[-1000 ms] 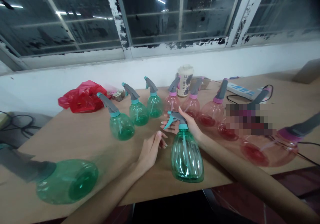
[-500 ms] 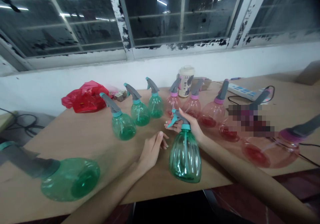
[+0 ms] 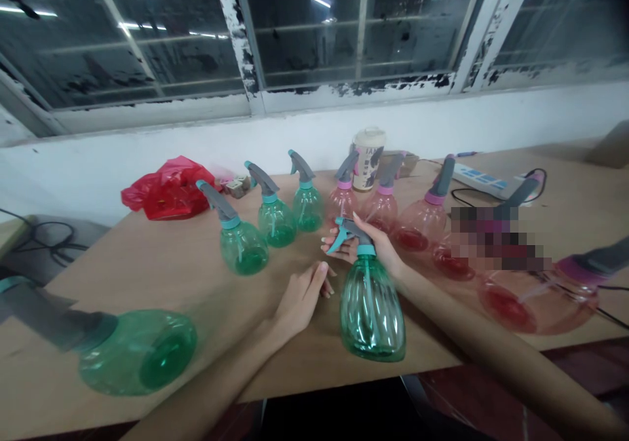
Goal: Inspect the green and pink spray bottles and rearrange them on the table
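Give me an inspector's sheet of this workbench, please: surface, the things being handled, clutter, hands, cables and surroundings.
Surface: flat light-brown wooden tabletop.
Things handled: translucent green plastic spray bottle with grey trigger head, upright, held at the head.
Clutter: three upright green spray bottles; green spray bottle on its side; pink plastic spray bottles; crumpled red plastic bag; lidded paper cup.
Hands: right hand around the trigger head; left hand open beside the bottle, apparently not touching it.
Cables: black cable by a white power strip.
Surroundings: white wall; grimy window with peeling white frame.
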### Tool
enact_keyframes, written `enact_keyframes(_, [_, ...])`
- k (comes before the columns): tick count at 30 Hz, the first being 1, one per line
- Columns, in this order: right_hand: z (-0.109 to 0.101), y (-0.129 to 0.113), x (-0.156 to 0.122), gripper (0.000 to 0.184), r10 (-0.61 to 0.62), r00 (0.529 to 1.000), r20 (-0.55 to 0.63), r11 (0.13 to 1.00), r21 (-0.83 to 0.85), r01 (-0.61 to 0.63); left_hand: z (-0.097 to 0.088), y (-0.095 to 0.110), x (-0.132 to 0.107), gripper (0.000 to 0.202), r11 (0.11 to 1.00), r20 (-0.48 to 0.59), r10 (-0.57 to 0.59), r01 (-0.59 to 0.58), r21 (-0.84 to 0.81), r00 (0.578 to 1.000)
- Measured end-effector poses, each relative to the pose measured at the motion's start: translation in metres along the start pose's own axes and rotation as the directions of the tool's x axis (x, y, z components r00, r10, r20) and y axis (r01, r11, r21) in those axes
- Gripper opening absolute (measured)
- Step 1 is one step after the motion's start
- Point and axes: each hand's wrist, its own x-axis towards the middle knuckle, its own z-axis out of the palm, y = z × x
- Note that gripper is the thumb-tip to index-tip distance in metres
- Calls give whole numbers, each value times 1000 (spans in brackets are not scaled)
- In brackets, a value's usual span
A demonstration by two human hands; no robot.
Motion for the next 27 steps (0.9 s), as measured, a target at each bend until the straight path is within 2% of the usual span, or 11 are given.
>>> enact_keyframes(11, [-5, 0, 2, 36, 15, 999, 36, 1000, -14, -15, 0, 1, -1, 45, 1000, 19, 0, 0, 15, 1000])
enact_keyframes(27, [-2, -5, -5, 38, 3, 1000, -28, 994, -109, -6, 0, 2, -1, 48, 1000, 32, -4, 3, 26, 999])
